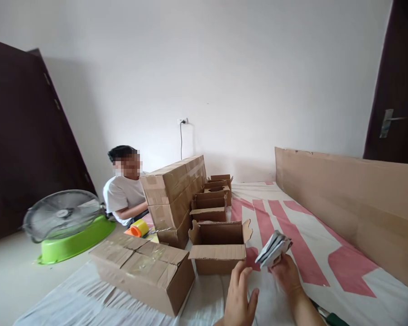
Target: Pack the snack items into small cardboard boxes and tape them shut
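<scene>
My right hand (285, 274) grips a small stack of flat, silvery-white packets (273, 248), held up over the cloth. My left hand (240, 296) has its fingers apart and holds nothing; its fingertips are close to the front right corner of an open cardboard box (218, 260). That box stands with its flaps up and its inside dark; what it holds cannot be made out. Behind it is a row of smaller-looking open boxes (208, 208). To the left lies a closed, taped carton (146, 271).
Taped cartons (176, 190) form a stacked wall left of the open boxes. Beyond it sits another person (124, 194) in a white shirt, near a yellow tape roll (139, 228). A fan (64, 215) rests over a green basin (76, 244). A long cardboard sheet (346, 203) stands right.
</scene>
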Motion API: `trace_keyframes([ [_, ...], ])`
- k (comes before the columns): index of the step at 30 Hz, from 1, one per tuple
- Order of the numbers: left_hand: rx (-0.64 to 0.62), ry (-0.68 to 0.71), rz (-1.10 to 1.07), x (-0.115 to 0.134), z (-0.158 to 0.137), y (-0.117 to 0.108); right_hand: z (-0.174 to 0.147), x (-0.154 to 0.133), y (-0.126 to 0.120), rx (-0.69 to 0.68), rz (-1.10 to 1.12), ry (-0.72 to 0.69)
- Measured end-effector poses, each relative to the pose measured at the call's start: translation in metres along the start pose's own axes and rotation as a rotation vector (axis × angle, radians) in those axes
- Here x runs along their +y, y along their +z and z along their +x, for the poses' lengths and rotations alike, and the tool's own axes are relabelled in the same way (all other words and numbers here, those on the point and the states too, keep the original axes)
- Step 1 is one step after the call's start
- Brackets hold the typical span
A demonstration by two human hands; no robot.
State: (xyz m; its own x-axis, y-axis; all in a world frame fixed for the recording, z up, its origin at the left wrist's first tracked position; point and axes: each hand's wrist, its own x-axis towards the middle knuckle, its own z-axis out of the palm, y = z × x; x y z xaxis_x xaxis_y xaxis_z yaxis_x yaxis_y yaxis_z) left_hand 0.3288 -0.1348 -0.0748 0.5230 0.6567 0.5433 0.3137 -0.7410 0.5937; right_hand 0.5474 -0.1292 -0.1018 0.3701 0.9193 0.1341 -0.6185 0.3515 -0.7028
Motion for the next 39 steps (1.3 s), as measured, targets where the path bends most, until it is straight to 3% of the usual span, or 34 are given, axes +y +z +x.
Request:
trace_keyframes([
  [4,0.031,-0.465,-0.114,-0.037,0.002,0.017,0.007,0.007,-0.014,0.061,0.151,0.103],
  [8,0.152,-0.641,-0.060,-0.060,0.024,0.018,0.008,0.009,-0.013,0.096,0.203,0.114],
  [21,0.389,-0.861,0.196,-0.121,0.056,-0.027,0.007,0.014,-0.005,0.160,0.100,0.132],
  [31,0.480,-0.882,0.265,-0.142,0.092,-0.029,0.008,0.019,-0.004,0.141,0.046,0.155],
  [39,0.451,-0.883,0.236,-0.153,0.116,-0.028,0.005,0.019,0.001,0.076,-0.112,0.108],
])
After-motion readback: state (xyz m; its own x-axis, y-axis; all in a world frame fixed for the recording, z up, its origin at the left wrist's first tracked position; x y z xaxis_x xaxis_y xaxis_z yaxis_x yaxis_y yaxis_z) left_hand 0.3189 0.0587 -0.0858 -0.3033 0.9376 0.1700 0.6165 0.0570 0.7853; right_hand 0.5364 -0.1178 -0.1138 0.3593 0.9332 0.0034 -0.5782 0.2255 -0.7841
